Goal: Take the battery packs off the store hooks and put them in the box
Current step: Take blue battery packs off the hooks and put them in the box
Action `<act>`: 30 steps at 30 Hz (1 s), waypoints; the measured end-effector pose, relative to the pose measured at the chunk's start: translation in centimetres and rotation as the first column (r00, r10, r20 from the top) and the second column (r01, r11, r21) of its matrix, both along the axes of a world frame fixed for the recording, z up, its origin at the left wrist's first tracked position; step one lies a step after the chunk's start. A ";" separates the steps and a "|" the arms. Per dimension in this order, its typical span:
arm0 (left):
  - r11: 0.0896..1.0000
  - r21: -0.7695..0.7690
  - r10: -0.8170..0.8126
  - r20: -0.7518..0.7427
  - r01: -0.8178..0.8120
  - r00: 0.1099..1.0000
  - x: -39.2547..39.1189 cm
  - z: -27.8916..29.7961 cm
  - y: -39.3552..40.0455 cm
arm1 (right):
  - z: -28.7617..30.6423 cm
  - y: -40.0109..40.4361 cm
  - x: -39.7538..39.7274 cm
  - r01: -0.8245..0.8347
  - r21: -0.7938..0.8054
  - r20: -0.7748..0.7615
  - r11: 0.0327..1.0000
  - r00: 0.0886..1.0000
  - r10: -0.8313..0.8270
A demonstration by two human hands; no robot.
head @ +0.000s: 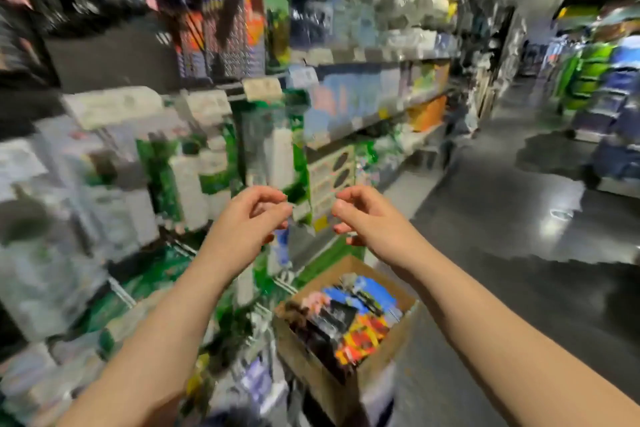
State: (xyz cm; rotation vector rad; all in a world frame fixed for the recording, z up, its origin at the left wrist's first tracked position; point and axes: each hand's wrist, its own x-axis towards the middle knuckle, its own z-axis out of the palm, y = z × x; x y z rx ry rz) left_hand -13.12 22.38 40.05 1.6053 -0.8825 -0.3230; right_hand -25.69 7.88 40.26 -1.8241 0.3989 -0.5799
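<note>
Two bare forearms, left hand (249, 218) and right hand (363, 215) empty, fingers loosely curled above the box (346, 374).

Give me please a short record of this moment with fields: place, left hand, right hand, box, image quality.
place: store aisle, shelves and hooks of packaged goods on the person's left, dark shiny floor on the right
left hand: left hand raised in front of the shelves, fingers curled, nothing clearly held
right hand: right hand raised beside it, fingers curled, nothing clearly held
box: open cardboard box below the hands, already holding colourful packs
image quality: strongly blurred; labels unreadable
</note>
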 end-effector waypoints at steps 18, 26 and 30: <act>0.937 0.346 -0.003 -0.149 0.055 0.989 2.7 -18.0 -11.0 | -16.6 -14.5 1.4 0.135 0.087 -0.452 0.987 0.888 -0.082; 0.852 0.502 -0.001 -0.279 0.147 0.960 9.9 -24.3 -17.5 | -22.4 -21.9 6.9 0.278 0.158 -0.565 0.947 0.813 -0.144; 0.823 0.530 0.003 -0.361 0.202 0.932 11.6 -26.7 -20.4 | -25.6 -23.6 8.7 0.317 0.187 -0.606 0.930 0.782 -0.145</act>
